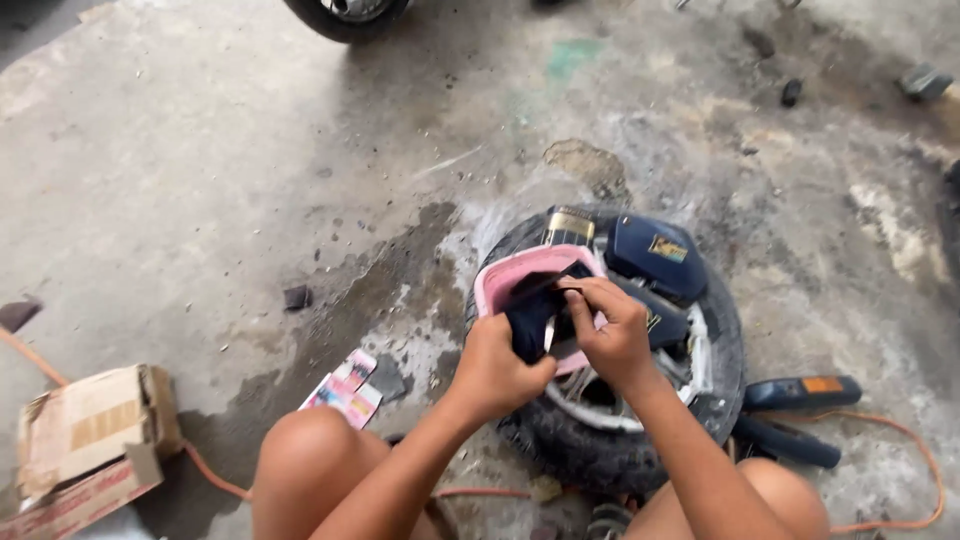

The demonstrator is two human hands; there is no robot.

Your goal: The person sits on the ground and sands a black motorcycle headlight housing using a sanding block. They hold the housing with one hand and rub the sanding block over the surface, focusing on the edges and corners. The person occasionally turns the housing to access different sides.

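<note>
A small black tyre on its rim lies flat on the concrete floor in front of my knees. On top of it rests a pink tub and a dark blue tool case. My left hand grips a folded dark blue cloth over the tub. My right hand pinches the top edge of the same cloth with its fingertips. What the cloth wraps, if anything, is hidden.
A torn cardboard box sits at the lower left. Pink paper packets lie on a wet patch of floor. An orange hose loops past blue-handled tools at the right. Another wheel shows at the top edge.
</note>
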